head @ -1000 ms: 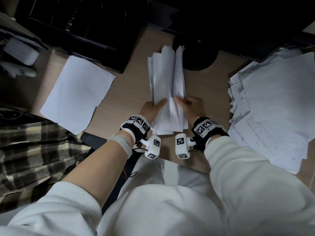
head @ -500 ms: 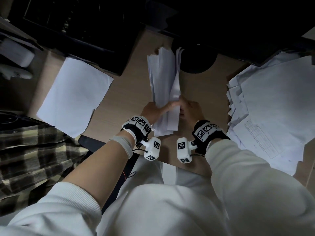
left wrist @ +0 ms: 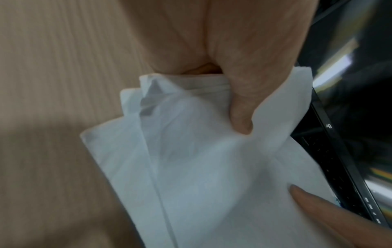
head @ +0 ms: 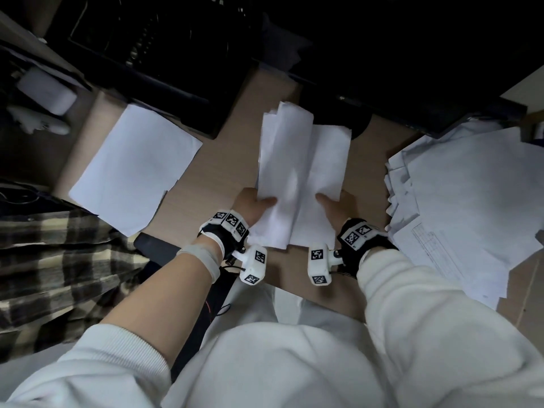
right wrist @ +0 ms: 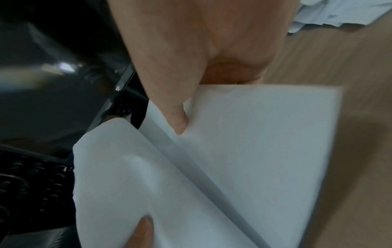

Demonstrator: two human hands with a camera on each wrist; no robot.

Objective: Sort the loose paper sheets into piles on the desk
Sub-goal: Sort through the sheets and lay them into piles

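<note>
Above the middle of the wooden desk [head: 200,184] I hold a bundle of white paper sheets [head: 297,172] with both hands. My left hand [head: 253,204] grips the left part of the bundle [left wrist: 191,159], thumb on top. My right hand [head: 335,204] pinches a single sheet [right wrist: 265,142] at the right, thumb on top, parted from the rest. A neat white pile [head: 132,169] lies at the desk's left. A large loose heap of sheets [head: 471,201] covers the right side.
A black keyboard [head: 147,39] and dark equipment stand along the back of the desk. A round black base [head: 360,125] sits behind the held sheets. A plaid garment [head: 44,275] hangs at the left. White devices [head: 44,92] lie at far left.
The bundle was squeezed narrow between both hands; now my right hand has drawn one sheet out to the right, so the paper spreads wider and flatter.
</note>
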